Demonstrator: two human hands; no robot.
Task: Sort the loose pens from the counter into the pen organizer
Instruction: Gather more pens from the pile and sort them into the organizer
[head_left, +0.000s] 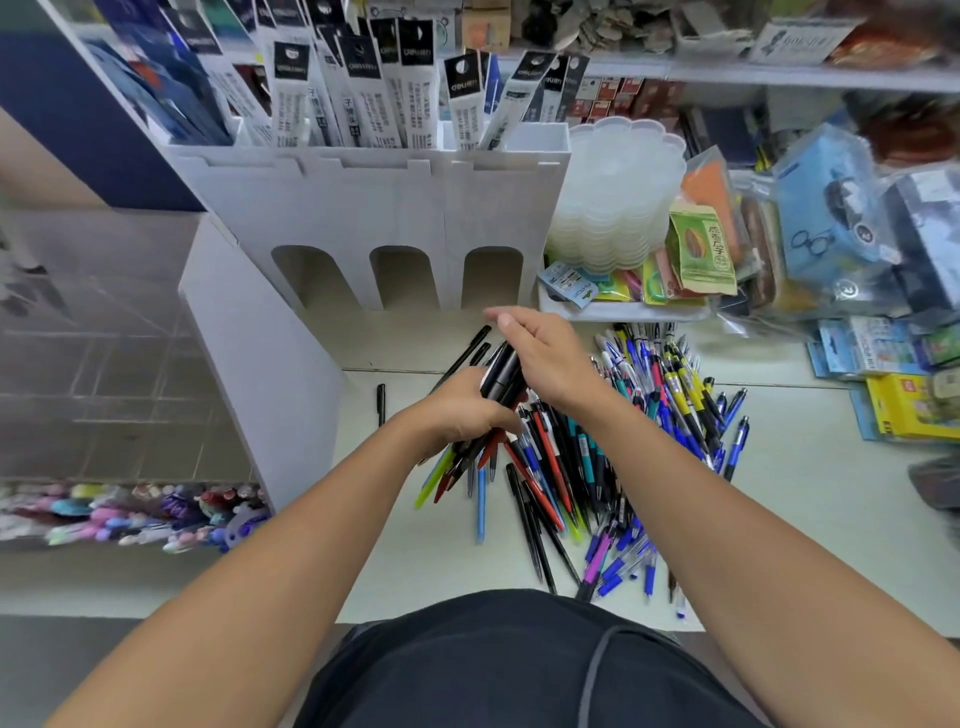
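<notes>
A big heap of loose pens (597, 457) in black, blue, red and yellow lies on the pale counter (779, 519). My left hand (462, 410) grips a bundle of mostly black pens (501, 376), their tips pointing down toward me. My right hand (545, 353) rests against the top of that bundle with fingers stretched out to the left. Behind the hands stands the white pen organizer (374, 208) with three arched slots at its base and packaged refills in its top compartments. One black pen (381, 402) lies alone to the left.
A stack of clear scalloped trays (618, 197) and a white tray of snack packets (701, 249) sit right of the organizer. Boxed goods (904, 405) line the right edge. A bin of colourful pens (156, 512) sits lower left beside a white panel (249, 364).
</notes>
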